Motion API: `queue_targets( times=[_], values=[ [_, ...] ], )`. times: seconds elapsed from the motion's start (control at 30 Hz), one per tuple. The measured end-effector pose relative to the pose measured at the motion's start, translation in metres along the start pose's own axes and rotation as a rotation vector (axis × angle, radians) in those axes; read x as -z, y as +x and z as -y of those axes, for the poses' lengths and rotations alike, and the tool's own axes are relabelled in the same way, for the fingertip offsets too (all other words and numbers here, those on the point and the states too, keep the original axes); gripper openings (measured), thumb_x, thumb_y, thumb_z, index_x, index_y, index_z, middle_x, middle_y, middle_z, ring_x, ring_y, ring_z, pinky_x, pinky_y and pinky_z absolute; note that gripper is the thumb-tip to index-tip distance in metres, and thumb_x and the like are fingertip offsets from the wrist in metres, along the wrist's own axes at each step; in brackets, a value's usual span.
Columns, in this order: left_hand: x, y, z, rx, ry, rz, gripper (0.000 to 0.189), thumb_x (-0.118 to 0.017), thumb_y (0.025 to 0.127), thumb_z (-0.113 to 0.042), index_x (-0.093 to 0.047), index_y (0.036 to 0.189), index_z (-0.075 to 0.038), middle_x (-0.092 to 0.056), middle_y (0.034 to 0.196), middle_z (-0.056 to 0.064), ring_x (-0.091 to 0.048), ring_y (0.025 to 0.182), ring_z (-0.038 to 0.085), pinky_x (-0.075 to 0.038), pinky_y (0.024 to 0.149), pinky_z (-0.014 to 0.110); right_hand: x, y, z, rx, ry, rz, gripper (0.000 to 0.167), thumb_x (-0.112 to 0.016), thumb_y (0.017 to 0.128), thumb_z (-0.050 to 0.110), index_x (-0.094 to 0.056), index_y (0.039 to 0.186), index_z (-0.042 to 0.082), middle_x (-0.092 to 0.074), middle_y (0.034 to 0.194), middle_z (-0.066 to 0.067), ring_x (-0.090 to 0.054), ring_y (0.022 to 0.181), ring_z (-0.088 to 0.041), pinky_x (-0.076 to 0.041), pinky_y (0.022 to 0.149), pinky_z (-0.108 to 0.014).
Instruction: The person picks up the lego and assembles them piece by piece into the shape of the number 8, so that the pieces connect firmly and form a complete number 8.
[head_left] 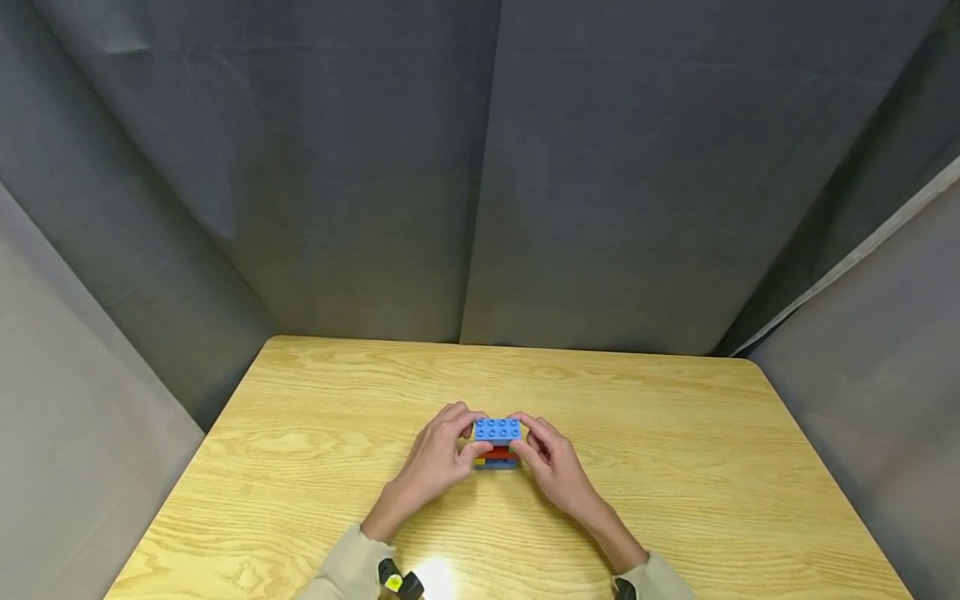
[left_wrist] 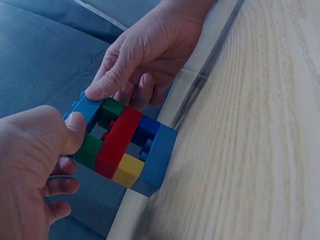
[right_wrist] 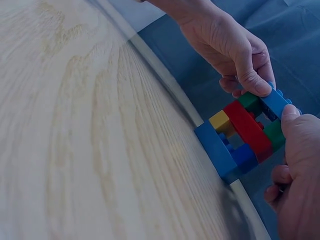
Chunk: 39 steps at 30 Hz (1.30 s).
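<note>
A tower of toy building bricks stands on the table. Its base is a long blue brick (left_wrist: 157,160), which carries a yellow brick (left_wrist: 128,170) and a dark blue brick (right_wrist: 244,158). Above these lies a long red brick (right_wrist: 248,131) bearing two green bricks, one the near green brick (left_wrist: 88,150) in the left wrist view. At the top is a light blue brick (head_left: 498,430), studs upward. My left hand (head_left: 435,458) pinches its left end, and my right hand (head_left: 558,475) pinches its right end. Whether it is fully pressed down, I cannot tell.
The wooden table (head_left: 337,392) extends around the tower on every side. Grey curtains (head_left: 360,183) hang behind its far edge, and pale panels, such as the left panel (head_left: 67,400), flank it. A bright reflection lies near the left sleeve (head_left: 348,567).
</note>
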<state>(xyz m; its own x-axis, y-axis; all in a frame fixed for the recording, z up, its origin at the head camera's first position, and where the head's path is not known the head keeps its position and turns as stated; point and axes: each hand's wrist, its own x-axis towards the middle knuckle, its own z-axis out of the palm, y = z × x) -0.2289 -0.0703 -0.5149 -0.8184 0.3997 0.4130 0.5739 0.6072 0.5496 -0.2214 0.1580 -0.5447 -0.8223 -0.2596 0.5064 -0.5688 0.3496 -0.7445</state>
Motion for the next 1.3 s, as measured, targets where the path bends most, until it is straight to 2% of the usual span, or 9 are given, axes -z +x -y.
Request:
queue_targets(
  times=[0.13, 0.3, 0.47, 0.6, 0.8, 0.93, 1.03, 1.17, 1.3],
  values=[
    [0.000, -0.001, -0.002, 0.004, -0.003, 0.005, 0.032, -0.079, 0.095, -0.027, -0.072, 0.121, -0.009, -0.049, 0.088, -0.009, -0.045, 0.080, 0.009, -0.041, 0.065, 0.022, -0.001, -0.001, 0.005, 0.006, 0.004, -0.017, 0.034, -0.068, 0.096, -0.007, -0.067, 0.129, -0.002, -0.045, 0.074, -0.001, -0.034, 0.062, -0.003, -0.030, 0.051, -0.020],
    [-0.001, -0.003, -0.002, 0.000, 0.002, 0.009, 0.031, -0.078, 0.096, -0.028, -0.072, 0.120, -0.010, -0.049, 0.088, -0.009, -0.046, 0.080, 0.009, -0.042, 0.066, 0.023, -0.002, -0.003, 0.016, 0.042, 0.020, -0.029, 0.035, -0.067, 0.094, -0.012, -0.066, 0.129, -0.007, -0.043, 0.071, -0.002, -0.034, 0.060, -0.007, -0.029, 0.051, -0.020],
    [-0.001, -0.004, -0.001, 0.002, -0.005, -0.007, 0.030, -0.079, 0.095, -0.023, -0.072, 0.121, -0.010, -0.046, 0.086, -0.008, -0.044, 0.077, 0.008, -0.038, 0.063, 0.022, -0.007, -0.004, 0.003, 0.059, 0.016, -0.043, 0.040, -0.069, 0.091, -0.015, -0.066, 0.130, -0.005, -0.040, 0.069, -0.003, -0.032, 0.057, -0.014, -0.027, 0.052, -0.020],
    [0.001, -0.006, 0.000, 0.026, -0.027, -0.007, 0.032, -0.079, 0.095, -0.023, -0.072, 0.124, -0.010, -0.046, 0.085, -0.009, -0.043, 0.077, 0.007, -0.038, 0.062, 0.021, -0.009, -0.005, -0.004, 0.053, 0.004, -0.030, 0.041, -0.070, 0.093, -0.010, -0.066, 0.133, -0.003, -0.042, 0.072, 0.001, -0.033, 0.058, -0.011, -0.028, 0.053, -0.019],
    [0.004, -0.008, 0.010, 0.069, -0.140, 0.046, 0.040, -0.078, 0.096, -0.032, -0.070, 0.131, -0.015, -0.050, 0.090, -0.007, -0.045, 0.081, 0.009, -0.041, 0.066, 0.023, -0.010, -0.003, -0.006, 0.056, -0.006, -0.007, 0.040, -0.070, 0.096, -0.004, -0.064, 0.135, -0.001, -0.045, 0.077, 0.002, -0.036, 0.063, -0.003, -0.033, 0.053, -0.019],
    [0.008, -0.009, 0.020, 0.096, -0.191, 0.058, 0.041, -0.081, 0.092, -0.032, -0.073, 0.127, -0.011, -0.053, 0.090, -0.004, -0.048, 0.084, 0.011, -0.042, 0.071, 0.026, -0.009, -0.001, -0.004, 0.039, -0.003, 0.026, 0.038, -0.070, 0.098, 0.003, -0.064, 0.136, 0.006, -0.046, 0.080, 0.002, -0.036, 0.065, -0.003, -0.033, 0.054, -0.020],
    [0.009, -0.011, 0.026, 0.111, -0.203, 0.062, 0.039, -0.084, 0.090, -0.029, -0.074, 0.122, -0.009, -0.054, 0.088, -0.003, -0.050, 0.085, 0.012, -0.043, 0.074, 0.028, -0.007, -0.001, -0.005, 0.026, -0.009, 0.061, 0.039, -0.069, 0.100, 0.006, -0.062, 0.138, 0.004, -0.047, 0.081, 0.002, -0.035, 0.064, -0.002, -0.033, 0.055, -0.020],
    [0.009, -0.010, 0.031, 0.101, -0.226, 0.074, 0.038, -0.083, 0.091, -0.028, -0.074, 0.122, -0.008, -0.056, 0.089, 0.000, -0.052, 0.086, 0.016, -0.046, 0.077, 0.031, -0.006, -0.002, -0.010, 0.005, -0.037, 0.088, 0.039, -0.068, 0.101, 0.008, -0.062, 0.138, -0.002, -0.047, 0.082, 0.004, -0.035, 0.063, -0.001, -0.035, 0.055, -0.020],
    [0.006, -0.010, 0.034, 0.086, -0.235, 0.064, 0.038, -0.082, 0.092, -0.028, -0.075, 0.123, -0.007, -0.057, 0.089, 0.001, -0.053, 0.084, 0.017, -0.046, 0.075, 0.031, -0.004, -0.002, -0.014, -0.029, -0.060, 0.103, 0.038, -0.070, 0.101, 0.014, -0.064, 0.136, 0.000, -0.047, 0.082, 0.006, -0.035, 0.064, 0.000, -0.035, 0.056, -0.020]
  ],
)
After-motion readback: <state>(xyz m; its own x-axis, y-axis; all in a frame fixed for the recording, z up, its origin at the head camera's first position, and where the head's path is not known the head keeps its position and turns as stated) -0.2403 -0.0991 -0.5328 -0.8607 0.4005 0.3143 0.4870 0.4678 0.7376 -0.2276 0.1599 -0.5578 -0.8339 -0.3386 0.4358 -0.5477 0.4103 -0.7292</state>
